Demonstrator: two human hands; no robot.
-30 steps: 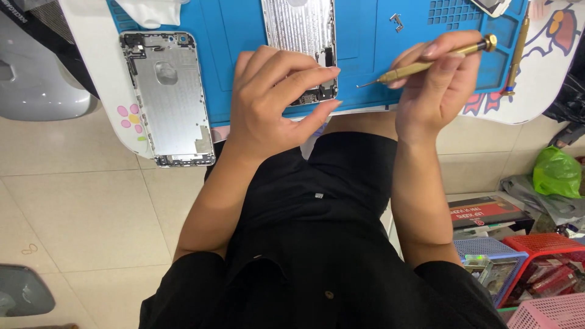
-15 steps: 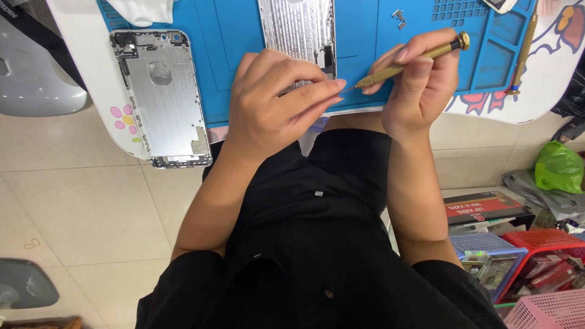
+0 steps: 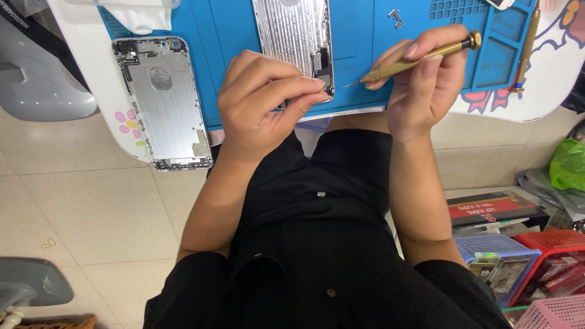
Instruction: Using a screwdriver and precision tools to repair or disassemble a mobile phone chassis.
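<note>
The left hand (image 3: 268,100) has its fingers pinched together at the bottom edge of the phone part (image 3: 295,42), maybe on something too small to see. The right hand (image 3: 420,85) is clamped on the screwdriver (image 3: 414,60). It has lifted and tilted since a moment ago, with its tip now just beside the left fingertips. Farther left, a phone shell (image 3: 164,103) lies on the counter (image 3: 85,73), half on the blue mat (image 3: 365,67).

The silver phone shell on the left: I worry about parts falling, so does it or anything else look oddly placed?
Yes. The empty phone housing lies past the blue mat, its lower end jutting over the white table's edge above the tiled floor. The left hand rests on the other phone panel; the right hand holds a brass screwdriver.
</note>
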